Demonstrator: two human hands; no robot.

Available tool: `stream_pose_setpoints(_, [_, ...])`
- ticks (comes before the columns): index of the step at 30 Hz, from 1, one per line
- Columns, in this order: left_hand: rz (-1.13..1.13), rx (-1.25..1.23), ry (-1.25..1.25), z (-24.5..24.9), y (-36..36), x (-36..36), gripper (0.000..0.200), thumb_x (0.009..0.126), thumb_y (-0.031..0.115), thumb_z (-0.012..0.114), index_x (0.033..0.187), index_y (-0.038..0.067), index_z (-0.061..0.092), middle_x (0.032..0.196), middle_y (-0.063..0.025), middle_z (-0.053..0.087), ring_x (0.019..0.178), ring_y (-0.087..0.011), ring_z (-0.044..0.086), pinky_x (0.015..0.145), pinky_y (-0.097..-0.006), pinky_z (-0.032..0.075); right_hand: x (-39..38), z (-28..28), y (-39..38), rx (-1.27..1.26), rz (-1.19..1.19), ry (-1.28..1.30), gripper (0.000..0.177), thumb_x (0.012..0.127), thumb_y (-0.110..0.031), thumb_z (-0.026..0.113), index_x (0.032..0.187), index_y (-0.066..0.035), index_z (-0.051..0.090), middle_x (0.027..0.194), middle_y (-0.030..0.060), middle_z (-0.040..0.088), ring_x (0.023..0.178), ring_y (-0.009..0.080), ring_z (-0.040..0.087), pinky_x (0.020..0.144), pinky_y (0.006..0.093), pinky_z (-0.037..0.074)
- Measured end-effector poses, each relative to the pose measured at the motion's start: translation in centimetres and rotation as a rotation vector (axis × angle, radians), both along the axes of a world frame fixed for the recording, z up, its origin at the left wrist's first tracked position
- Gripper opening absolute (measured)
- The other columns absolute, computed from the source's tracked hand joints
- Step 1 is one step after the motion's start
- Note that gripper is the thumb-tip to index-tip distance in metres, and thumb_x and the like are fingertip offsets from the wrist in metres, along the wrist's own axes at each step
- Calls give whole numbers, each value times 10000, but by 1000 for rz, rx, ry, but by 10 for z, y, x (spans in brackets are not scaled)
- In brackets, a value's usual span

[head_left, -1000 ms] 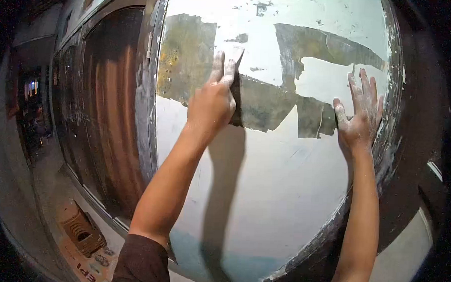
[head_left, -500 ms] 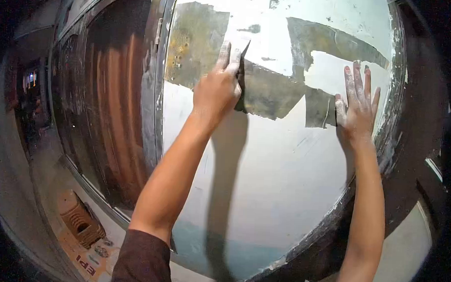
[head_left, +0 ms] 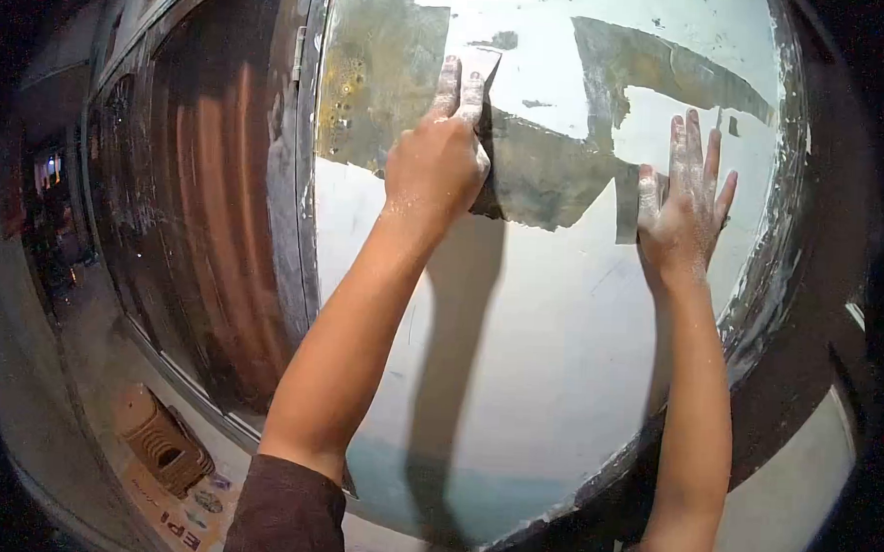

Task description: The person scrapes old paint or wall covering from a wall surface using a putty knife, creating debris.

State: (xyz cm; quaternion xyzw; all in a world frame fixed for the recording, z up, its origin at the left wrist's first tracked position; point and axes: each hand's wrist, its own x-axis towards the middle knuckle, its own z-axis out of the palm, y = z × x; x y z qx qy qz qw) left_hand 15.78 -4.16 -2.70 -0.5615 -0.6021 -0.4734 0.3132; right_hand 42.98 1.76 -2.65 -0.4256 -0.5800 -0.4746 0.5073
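Here, the left hand [head_left: 436,169] is clasping a putty knife [head_left: 484,68], two fingers lying along its blade. Its long axis is running nearly vertical, blade pointing up against the white-coated panel [head_left: 517,356]. The right hand [head_left: 680,211] is pressing flat there, fingers spread, holding nothing.

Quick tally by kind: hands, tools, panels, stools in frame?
Bare hands: 2, left hand and right hand
Pale flat metal scraper: 1
White-puttied panel: 1
Brown wooden panel: 1
Brown ribbed plastic stool: 1
Total: 6
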Motion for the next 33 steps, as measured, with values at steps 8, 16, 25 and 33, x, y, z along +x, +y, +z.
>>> stream_pose_setpoints(8, [-65, 53, 35, -19, -15, 9, 664, 798, 49, 607, 1460, 91, 600, 1673, -76, 372, 1090, -415, 705, 942, -499, 575, 1, -2, 5, 44, -37, 0, 657, 1039, -398, 524, 1637, -185, 354, 1742, -23, 234, 1622, 230, 121, 1295, 578, 58])
stream_pose_setpoints(16, [-161, 167, 49, -38, -4, 9, 744, 799, 9, 623, 1527, 132, 533, 1681, -74, 359, 1177, -384, 675, 954, -480, 577, 5, -2, 10, 90, 1, -17, 627, 1046, -385, 504, 1632, -204, 372, 1721, 1, 298, 1618, 250, 154, 1285, 599, 68])
stream_pose_setpoints(25, [-106, 145, 48, -4, -5, 20, 638, 823, 57, 559, 1459, 95, 597, 1639, -112, 418, 1113, -418, 686, 933, -481, 579, 5, -2, 9, 81, 33, -11, 623, 1051, -380, 525, 1634, -228, 369, 1717, -5, 308, 1611, 248, 183, 1287, 587, 73])
stream_pose_setpoints(33, [-147, 164, 76, -28, 3, 24, 778, 824, 83, 616, 1578, 191, 456, 1660, -117, 395, 873, -443, 740, 766, -519, 615, 4, -4, 6, 59, 15, 0, 618, 1051, -358, 522, 1633, -220, 368, 1717, -9, 306, 1612, 239, 174, 1296, 563, 72])
